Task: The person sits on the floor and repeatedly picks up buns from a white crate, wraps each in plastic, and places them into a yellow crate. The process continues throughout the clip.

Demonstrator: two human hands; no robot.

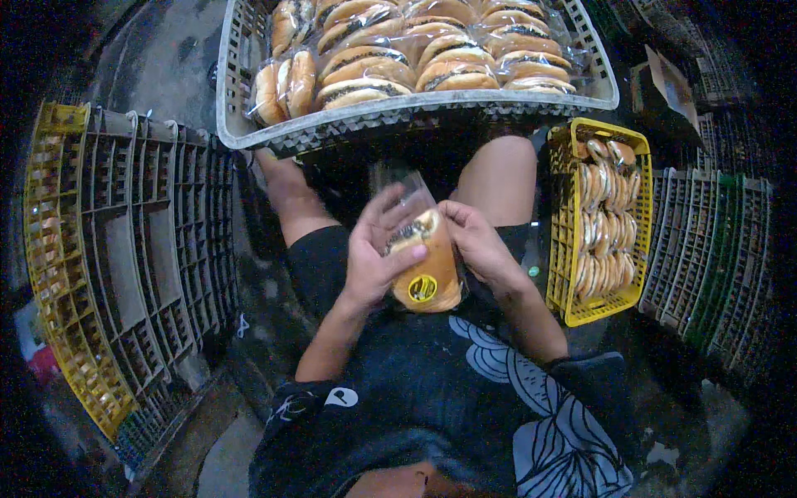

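Note:
A filled bread bun (433, 264) in a clear plastic bag (415, 197) is held over my lap. Dark filling shows along its upper left side, and a round yellow and black sticker is on the lower part of the bag. My left hand (372, 259) holds it from the left, thumb across the front and the other fingers spread, slightly blurred, behind the bag. On the other side, my right hand (480, 242) has its fingers closed at the bag's upper right edge. The right fingertips are partly hidden.
Ahead of my knees stands a grey plastic crate (432, 106) of bagged filled buns. To the right, a yellow crate (559, 241) holds rows of more buns. Stacked crates (154, 249) rise on the left, others (706, 249) on the far right. An open cardboard box (668, 87) is at the upper right.

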